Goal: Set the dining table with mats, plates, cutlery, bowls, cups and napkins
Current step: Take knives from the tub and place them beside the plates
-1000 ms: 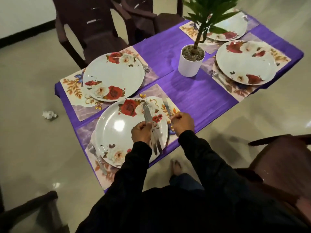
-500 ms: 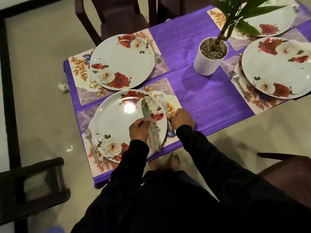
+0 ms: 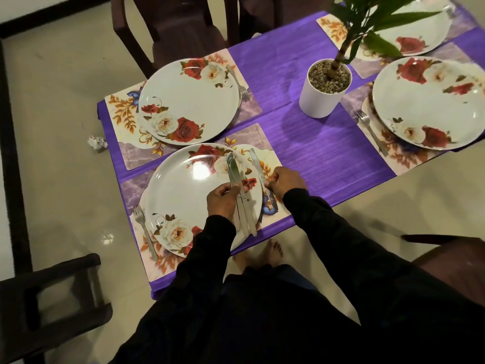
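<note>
Our left hand (image 3: 223, 203) clasps a bundle of slim steel knives (image 3: 240, 198) over the nearest glossy round rose-patterned plate (image 3: 189, 198). Our right hand (image 3: 284, 183) pinches a single steel knife (image 3: 258, 170) on the floral rectangular mat (image 3: 270, 164) beside it. Beyond stands a white cylindrical pebble-filled pot (image 3: 321, 97).

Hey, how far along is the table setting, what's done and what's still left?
Done: four mats down, each with a floral plate; forks show beside three plates, such as the nearest fork. In hand: the left hand holds a bundle of knives over the near plate, while the right hand sets one knife on the mat. Left: knives for the other places, and no bowls, cups or napkins are visible.
</note>
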